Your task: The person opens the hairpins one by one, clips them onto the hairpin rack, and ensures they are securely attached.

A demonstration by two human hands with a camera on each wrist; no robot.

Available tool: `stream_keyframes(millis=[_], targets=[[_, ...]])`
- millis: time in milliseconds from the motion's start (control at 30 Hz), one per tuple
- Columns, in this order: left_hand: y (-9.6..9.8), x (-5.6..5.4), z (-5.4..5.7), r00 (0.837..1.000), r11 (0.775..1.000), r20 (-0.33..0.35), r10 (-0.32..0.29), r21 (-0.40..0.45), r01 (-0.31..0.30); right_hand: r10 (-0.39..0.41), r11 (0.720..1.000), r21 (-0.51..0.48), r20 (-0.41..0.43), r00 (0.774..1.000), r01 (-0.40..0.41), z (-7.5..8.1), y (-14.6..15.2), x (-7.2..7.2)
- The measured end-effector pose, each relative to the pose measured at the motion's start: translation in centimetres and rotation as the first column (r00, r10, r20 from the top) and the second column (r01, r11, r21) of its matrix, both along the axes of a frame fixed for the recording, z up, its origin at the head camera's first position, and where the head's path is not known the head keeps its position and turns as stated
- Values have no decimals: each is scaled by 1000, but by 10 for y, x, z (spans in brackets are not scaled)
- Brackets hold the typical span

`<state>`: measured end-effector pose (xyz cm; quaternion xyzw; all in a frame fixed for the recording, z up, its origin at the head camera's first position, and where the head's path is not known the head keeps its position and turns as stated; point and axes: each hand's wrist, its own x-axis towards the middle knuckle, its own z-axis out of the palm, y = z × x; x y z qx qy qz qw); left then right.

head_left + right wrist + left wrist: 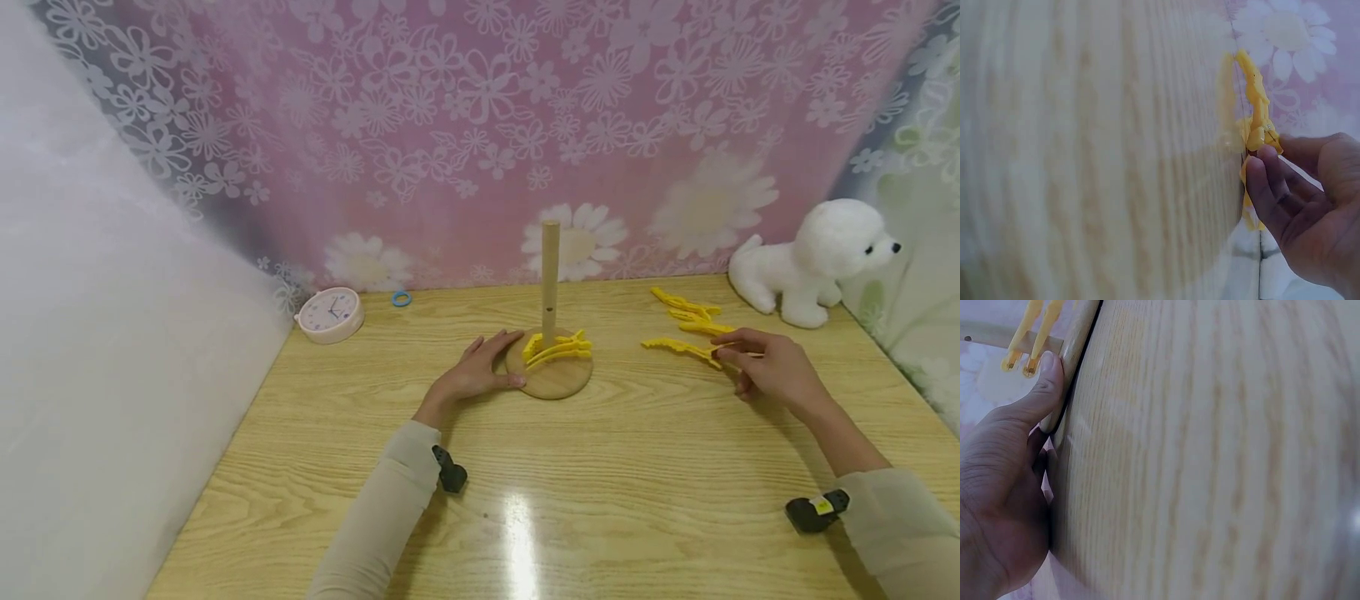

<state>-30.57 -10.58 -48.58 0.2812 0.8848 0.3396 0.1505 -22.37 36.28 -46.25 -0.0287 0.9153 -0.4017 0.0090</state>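
A wooden stand has a round base and an upright post. Yellow hair clips lie on the base around the foot of the post. My left hand holds the base at its left edge; the thumb sits on the rim in the left wrist view, its other fingers partly hidden. On the right, my right hand pinches one end of a yellow hair clip, also visible in the right wrist view as a long clip. More yellow hair clips lie just behind that hand.
A white plush dog stands at the back right. Toward the back left are a pink round clock and a small blue ring. Behind the wooden table hangs a pink flowered curtain.
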Motion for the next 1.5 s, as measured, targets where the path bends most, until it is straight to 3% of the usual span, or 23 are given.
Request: stream_keyframes(millis=[200, 567, 767, 967, 1500], targets=[[1, -1, 1, 1000, 1000, -6, -1, -4, 1, 67, 998, -25, 91, 994, -65, 3, 4, -2], [1, 1, 2, 1000, 1000, -1, -10, 0, 10, 100, 984, 142, 39, 994, -105, -2, 4, -8], [0, 2, 2, 1000, 1000, 0, -14, 13, 14, 93, 995, 32, 46, 995, -95, -2, 0, -4], [0, 3, 3, 1000, 1000, 8, -11, 14, 11, 114, 993, 15, 54, 992, -115, 0, -4, -4], [1, 2, 2, 1000, 1000, -23, -15, 4, 15, 84, 996, -26, -162, 983, -89, 19, -35, -4]])
